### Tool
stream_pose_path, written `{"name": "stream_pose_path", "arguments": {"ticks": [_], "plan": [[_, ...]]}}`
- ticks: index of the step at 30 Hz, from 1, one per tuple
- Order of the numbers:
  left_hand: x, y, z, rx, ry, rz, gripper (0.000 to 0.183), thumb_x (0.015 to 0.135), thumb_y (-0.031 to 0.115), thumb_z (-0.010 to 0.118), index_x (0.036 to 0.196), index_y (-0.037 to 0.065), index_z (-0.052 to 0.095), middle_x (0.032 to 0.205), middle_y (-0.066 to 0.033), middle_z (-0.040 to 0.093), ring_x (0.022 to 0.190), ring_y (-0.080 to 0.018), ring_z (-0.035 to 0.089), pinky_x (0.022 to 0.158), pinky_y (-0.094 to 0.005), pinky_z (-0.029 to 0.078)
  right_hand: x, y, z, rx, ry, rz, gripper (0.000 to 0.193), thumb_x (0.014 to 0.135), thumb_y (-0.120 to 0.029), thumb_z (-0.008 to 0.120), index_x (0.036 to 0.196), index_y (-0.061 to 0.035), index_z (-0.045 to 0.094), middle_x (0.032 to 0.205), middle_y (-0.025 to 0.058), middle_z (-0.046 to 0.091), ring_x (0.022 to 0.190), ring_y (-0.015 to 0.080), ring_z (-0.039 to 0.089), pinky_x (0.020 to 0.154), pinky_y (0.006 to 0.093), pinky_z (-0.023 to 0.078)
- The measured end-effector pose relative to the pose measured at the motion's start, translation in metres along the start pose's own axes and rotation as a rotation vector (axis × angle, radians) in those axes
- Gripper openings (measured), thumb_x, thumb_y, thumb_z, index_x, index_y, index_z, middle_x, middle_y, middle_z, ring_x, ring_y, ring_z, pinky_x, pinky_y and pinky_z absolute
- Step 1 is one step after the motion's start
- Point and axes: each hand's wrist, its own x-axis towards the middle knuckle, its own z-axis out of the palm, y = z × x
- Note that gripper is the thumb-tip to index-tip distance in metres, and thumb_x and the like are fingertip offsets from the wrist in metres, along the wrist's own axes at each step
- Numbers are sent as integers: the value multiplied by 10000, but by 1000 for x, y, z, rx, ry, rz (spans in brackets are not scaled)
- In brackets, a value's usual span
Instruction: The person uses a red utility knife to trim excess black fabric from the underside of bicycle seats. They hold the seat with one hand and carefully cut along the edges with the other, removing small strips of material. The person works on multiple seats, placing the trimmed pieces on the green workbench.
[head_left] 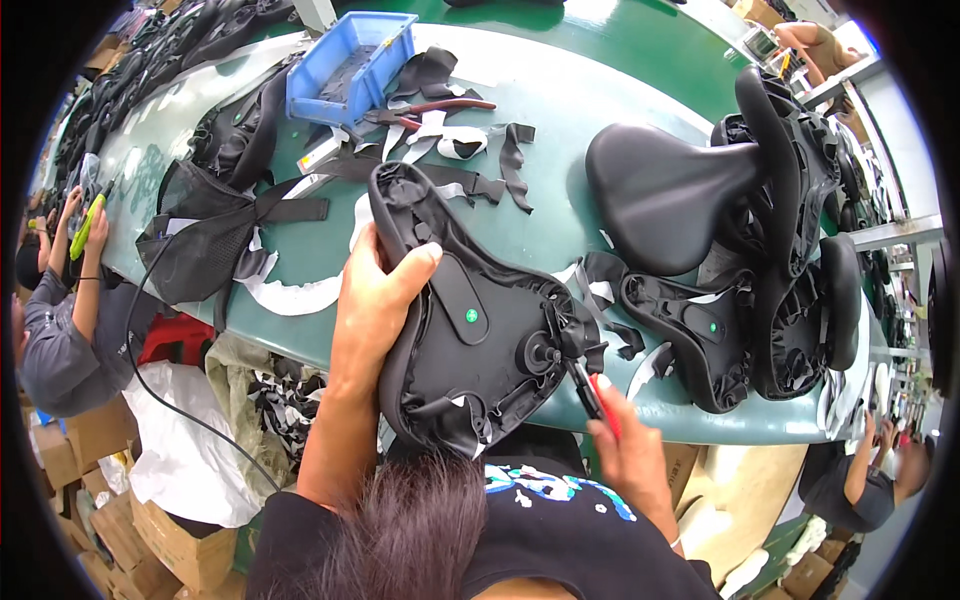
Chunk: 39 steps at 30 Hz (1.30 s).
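My left hand point(375, 300) grips the edge of a black bicycle saddle point(450, 370), thumb over the rim. The saddle is tilted with its underside up, showing folded cover material around the edge and a small green sticker. In my right hand point(632, 450) is a red and black utility knife point(600, 402), slightly blurred. Its tip is at the saddle's wide right end, beside a round black fitting point(540, 353) and a loose flap of black cover point(590, 335). Whether the blade touches the material I cannot tell.
Several more saddles point(660, 190) are stacked on the green table at right. A blue bin point(350, 75), red-handled pliers point(450, 105), a black mesh bag point(200, 230) and scrap strips point(515, 165) lie at the back and left. Other people point(75, 330) work at both sides.
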Motion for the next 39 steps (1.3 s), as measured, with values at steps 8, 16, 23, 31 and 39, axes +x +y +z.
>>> {"name": "stream_pose_path", "arguments": {"ticks": [8, 16, 23, 31, 39], "plan": [[-19, -12, -5, -85, 133, 91, 478, 798, 172, 717, 1157, -42, 484, 999, -66, 580, 848, -108, 541, 787, -249, 448, 116, -38, 16, -115, 141, -315, 578, 768, -47, 725, 1298, -58, 492, 954, 180, 649, 728, 219, 656, 692, 324, 510], [-10, -42, -23, 804, 425, 571, 585, 704, 95, 722, 1228, 41, 466, 1190, -169, 435, 1159, -295, 403, 973, -429, 355, 146, -6, -8, 1187, -58, 115, 410, 795, -38, 671, 1162, 25, 499, 777, 29, 584, 571, 64, 520, 506, 210, 445], [11, -11, 76, 1045, -390, 954, 167, 799, 234, 620, 838, 72, 614, 746, -76, 563, 793, -244, 530, 730, -385, 386, 136, -20, -9, 206, 201, -416, 405, 823, -92, 686, 1176, -10, 507, 844, 38, 615, 649, 73, 553, 602, 219, 453], [18, -5, 68, 763, -617, 709, 264, 797, 176, 578, 588, 46, 482, 562, -78, 434, 589, -224, 432, 685, -344, 319, 88, 4, -53, -453, -5, -481, 556, 817, -74, 677, 1346, -127, 516, 729, 48, 593, 526, 191, 557, 478, 299, 440], [22, -1, 66, -221, -514, 127, 262, 841, 117, 524, 606, 4, 553, 614, -34, 523, 609, -91, 464, 598, -249, 358, 39, -13, -13, -502, 184, -192, 629, 814, -120, 689, 1400, -160, 464, 577, 65, 478, 442, 231, 490, 421, 366, 371]]}}
